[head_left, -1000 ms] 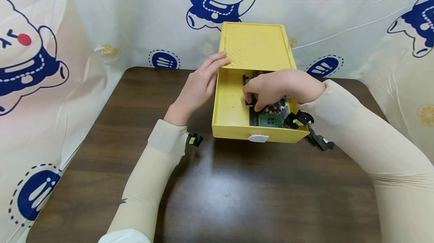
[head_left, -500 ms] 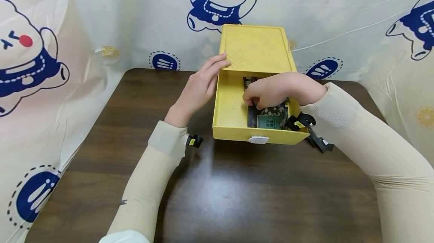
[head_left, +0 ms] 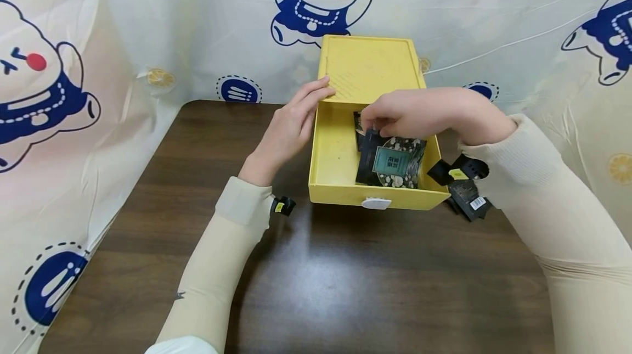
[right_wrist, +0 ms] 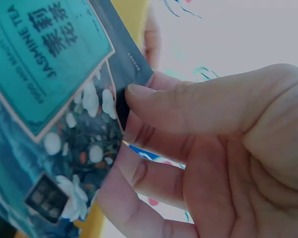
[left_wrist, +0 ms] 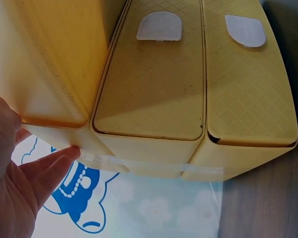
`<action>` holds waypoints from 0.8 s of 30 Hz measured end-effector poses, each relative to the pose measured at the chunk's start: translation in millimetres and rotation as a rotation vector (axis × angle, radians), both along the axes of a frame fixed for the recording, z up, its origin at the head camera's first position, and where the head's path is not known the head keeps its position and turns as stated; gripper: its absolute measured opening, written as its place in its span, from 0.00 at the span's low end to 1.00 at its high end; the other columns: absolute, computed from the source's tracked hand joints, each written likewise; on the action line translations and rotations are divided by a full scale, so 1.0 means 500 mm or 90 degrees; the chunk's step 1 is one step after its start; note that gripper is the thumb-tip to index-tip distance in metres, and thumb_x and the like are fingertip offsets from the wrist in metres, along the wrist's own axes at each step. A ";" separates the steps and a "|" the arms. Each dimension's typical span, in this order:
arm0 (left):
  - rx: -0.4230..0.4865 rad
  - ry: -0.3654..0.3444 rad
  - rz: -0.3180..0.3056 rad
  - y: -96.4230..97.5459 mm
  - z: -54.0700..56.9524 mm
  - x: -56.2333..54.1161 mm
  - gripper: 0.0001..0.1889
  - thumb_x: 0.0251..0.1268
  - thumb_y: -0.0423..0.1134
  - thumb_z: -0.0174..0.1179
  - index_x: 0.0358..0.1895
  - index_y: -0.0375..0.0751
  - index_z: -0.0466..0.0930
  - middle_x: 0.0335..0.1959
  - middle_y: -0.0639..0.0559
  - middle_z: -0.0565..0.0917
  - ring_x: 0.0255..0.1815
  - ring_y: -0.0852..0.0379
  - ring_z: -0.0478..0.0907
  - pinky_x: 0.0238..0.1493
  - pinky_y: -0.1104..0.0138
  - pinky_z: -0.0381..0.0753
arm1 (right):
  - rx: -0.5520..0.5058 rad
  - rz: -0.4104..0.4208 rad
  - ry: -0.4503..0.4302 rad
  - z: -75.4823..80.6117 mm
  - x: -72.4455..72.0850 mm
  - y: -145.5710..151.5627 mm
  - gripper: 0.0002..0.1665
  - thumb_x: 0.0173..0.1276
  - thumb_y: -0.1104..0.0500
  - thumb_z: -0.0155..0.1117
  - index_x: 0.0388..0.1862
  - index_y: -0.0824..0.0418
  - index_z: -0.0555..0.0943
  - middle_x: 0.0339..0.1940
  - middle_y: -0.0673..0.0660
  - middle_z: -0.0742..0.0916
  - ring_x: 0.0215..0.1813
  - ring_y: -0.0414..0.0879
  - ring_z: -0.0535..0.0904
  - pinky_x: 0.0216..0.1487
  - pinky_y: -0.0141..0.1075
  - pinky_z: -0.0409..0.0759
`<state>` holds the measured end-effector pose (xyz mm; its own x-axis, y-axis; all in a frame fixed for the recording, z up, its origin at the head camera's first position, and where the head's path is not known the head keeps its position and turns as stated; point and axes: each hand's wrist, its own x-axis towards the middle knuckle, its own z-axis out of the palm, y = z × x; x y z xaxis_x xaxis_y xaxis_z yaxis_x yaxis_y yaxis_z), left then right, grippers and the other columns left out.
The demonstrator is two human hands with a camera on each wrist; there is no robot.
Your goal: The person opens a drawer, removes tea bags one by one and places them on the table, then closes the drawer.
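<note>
Packet (head_left: 395, 161), tilted in or just above the drawer (head_left: 336, 173), person's side of the right hand (head_left: 415, 112), thumb and fingers pinching its far edge, long axis unclear; left hand (head_left: 291, 126) farther off, fingers nearly straight against cabinet (head_left: 370, 66)

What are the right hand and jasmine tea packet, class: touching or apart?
Touching: the right wrist view shows the right hand pinching the tea packet at its edge.

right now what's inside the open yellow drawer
Inside the drawer: a jasmine tea packet, pinched by the right hand, and part of another dark packet beyond it. Packet and hand hide whatever lies beneath.
</note>
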<state>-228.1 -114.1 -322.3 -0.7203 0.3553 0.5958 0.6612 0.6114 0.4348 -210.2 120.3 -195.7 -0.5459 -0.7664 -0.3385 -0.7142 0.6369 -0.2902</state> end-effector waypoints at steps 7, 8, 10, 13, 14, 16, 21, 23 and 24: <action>0.000 0.009 0.000 0.000 0.000 -0.001 0.20 0.78 0.32 0.45 0.67 0.46 0.74 0.75 0.55 0.68 0.75 0.59 0.65 0.70 0.64 0.72 | -0.066 -0.041 0.043 0.028 -0.006 0.057 0.10 0.78 0.66 0.48 0.48 0.57 0.77 0.37 0.55 0.79 0.41 0.46 0.73 0.41 0.39 0.74; 0.000 0.008 -0.001 0.000 0.000 -0.002 0.20 0.79 0.32 0.45 0.67 0.46 0.74 0.75 0.55 0.68 0.75 0.59 0.65 0.70 0.64 0.72 | -0.075 -0.050 0.048 0.032 -0.006 0.067 0.11 0.78 0.66 0.47 0.47 0.57 0.78 0.37 0.55 0.79 0.41 0.46 0.74 0.40 0.37 0.75; 0.001 0.007 0.000 0.000 0.001 -0.001 0.20 0.78 0.32 0.45 0.67 0.46 0.74 0.75 0.55 0.68 0.75 0.58 0.65 0.70 0.63 0.72 | -0.104 -0.066 0.048 0.035 -0.008 0.092 0.12 0.79 0.65 0.46 0.47 0.57 0.78 0.38 0.55 0.80 0.39 0.46 0.75 0.36 0.35 0.77; -0.001 0.010 0.003 0.000 0.002 0.000 0.20 0.78 0.31 0.45 0.67 0.46 0.74 0.75 0.55 0.68 0.75 0.58 0.65 0.70 0.64 0.72 | -0.151 -0.078 0.048 0.036 -0.012 0.134 0.13 0.79 0.66 0.45 0.47 0.58 0.78 0.37 0.55 0.78 0.35 0.47 0.75 0.32 0.34 0.78; -0.001 0.010 0.004 0.000 0.002 0.000 0.20 0.78 0.31 0.45 0.67 0.46 0.74 0.75 0.55 0.68 0.75 0.58 0.66 0.69 0.63 0.73 | -0.163 -0.087 0.049 0.035 -0.013 0.148 0.13 0.79 0.66 0.45 0.48 0.58 0.78 0.37 0.55 0.78 0.35 0.47 0.75 0.31 0.33 0.78; -0.002 0.010 0.005 0.000 0.003 0.001 0.20 0.78 0.31 0.45 0.67 0.46 0.74 0.75 0.55 0.68 0.75 0.58 0.66 0.69 0.63 0.73 | -0.185 -0.096 0.059 0.030 -0.018 0.175 0.13 0.79 0.66 0.45 0.50 0.58 0.78 0.39 0.54 0.79 0.35 0.47 0.76 0.31 0.32 0.79; -0.003 0.012 0.004 0.001 0.001 0.000 0.20 0.78 0.32 0.45 0.67 0.46 0.74 0.75 0.55 0.68 0.75 0.58 0.66 0.68 0.63 0.74 | -0.209 -0.162 0.082 0.011 -0.023 0.230 0.14 0.79 0.66 0.46 0.54 0.59 0.78 0.39 0.52 0.81 0.34 0.45 0.77 0.31 0.31 0.79; -0.003 0.013 0.004 0.001 0.000 -0.001 0.20 0.79 0.32 0.45 0.67 0.46 0.74 0.75 0.55 0.68 0.75 0.58 0.66 0.68 0.63 0.74 | -0.218 -0.194 0.080 0.003 -0.024 0.248 0.14 0.78 0.67 0.47 0.54 0.60 0.78 0.37 0.51 0.82 0.32 0.46 0.76 0.28 0.31 0.77; -0.004 0.012 0.004 0.001 0.000 0.000 0.20 0.79 0.32 0.45 0.67 0.46 0.74 0.75 0.55 0.68 0.75 0.58 0.66 0.68 0.63 0.75 | -0.220 -0.213 0.077 -0.002 -0.025 0.257 0.14 0.78 0.67 0.47 0.55 0.61 0.78 0.37 0.51 0.82 0.32 0.45 0.76 0.28 0.31 0.77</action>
